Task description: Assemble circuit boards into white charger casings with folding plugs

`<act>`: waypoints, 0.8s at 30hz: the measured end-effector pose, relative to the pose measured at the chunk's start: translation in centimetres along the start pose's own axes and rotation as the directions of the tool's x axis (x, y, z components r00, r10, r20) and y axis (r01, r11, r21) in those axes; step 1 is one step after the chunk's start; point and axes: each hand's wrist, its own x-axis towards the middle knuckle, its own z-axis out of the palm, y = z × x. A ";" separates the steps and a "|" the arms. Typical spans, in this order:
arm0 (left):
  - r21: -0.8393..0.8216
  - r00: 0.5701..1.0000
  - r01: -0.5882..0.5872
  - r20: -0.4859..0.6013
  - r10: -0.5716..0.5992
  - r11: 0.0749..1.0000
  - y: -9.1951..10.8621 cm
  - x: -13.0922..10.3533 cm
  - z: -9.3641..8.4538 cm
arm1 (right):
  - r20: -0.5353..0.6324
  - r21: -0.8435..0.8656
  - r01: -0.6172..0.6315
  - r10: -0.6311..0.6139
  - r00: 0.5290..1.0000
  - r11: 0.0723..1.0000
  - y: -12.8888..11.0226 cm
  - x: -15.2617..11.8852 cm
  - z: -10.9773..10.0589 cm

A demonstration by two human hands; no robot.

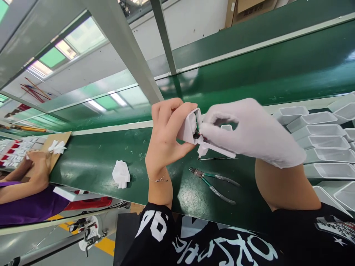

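Note:
Bare and wrapped round a white plastic housing (188, 127), my left hand (167, 135) holds it above the green bench. The housing's open end faces right and shows a green circuit board (198, 123) and dark and red wires inside. In a white glove, my right hand (244, 127) pinches at that open end; what lies between its fingertips is hidden. Below the fingers hangs a white plastic end piece (219, 148) with a small white part (202, 148). Green-handled cutting pliers (212, 181) lie on the bench underneath, beside a thin metal rod (219, 159).
Several white plastic housings (330, 142) stand in rows at the right. A crumpled white glove (121, 174) lies on the bench (94, 155) to the left. Further left, a co-worker's hands (39, 159) are near a cardboard sheet (59, 142). A metal frame post (124, 48) rises behind.

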 end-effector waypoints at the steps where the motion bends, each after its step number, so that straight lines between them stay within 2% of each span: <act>1: 0.009 1.000 -0.020 -0.008 0.020 1.000 0.0 0.0 0.1 | 0.011 -0.026 -0.027 0.027 1.000 0.999 -0.3 0.0 0.2; 4: 0.014 0.995 -0.071 -0.064 0.071 0.997 0.0 0.1 0.3 | -0.027 -0.024 -0.032 0.031 0.999 0.999 -0.7 0.1 0.8; 7: -0.014 0.992 -0.054 -0.112 0.052 0.998 0.3 0.2 0.2 | 0.007 0.084 -0.015 0.014 1.000 0.996 -0.4 0.2 0.7; 9: -0.026 0.994 -0.042 -0.105 0.039 0.999 0.4 0.1 -0.1 | 0.010 0.160 -0.022 0.021 1.000 0.987 -0.1 0.1 0.3; 11: -0.023 0.996 -0.035 -0.086 0.033 0.999 0.3 0.0 -0.3 | -0.040 0.165 0.004 0.003 0.999 0.986 0.1 0.0 -0.3; 14: -0.014 0.997 -0.016 -0.073 0.015 1.000 0.0 -0.2 -0.5 | -0.038 0.059 0.019 -0.017 0.999 0.998 0.1 -0.2 -0.6; 19: -0.013 0.997 0.016 -0.069 -0.017 1.000 0.4 -0.4 -0.4 | 0.020 -0.089 -0.047 0.049 0.999 0.995 -0.4 0.1 -0.1; 24: 0.154 0.986 -0.069 -0.143 0.091 0.986 1.3 -0.2 -0.2 | -0.022 -0.226 -0.049 0.045 0.999 0.973 -0.7 0.6 0.5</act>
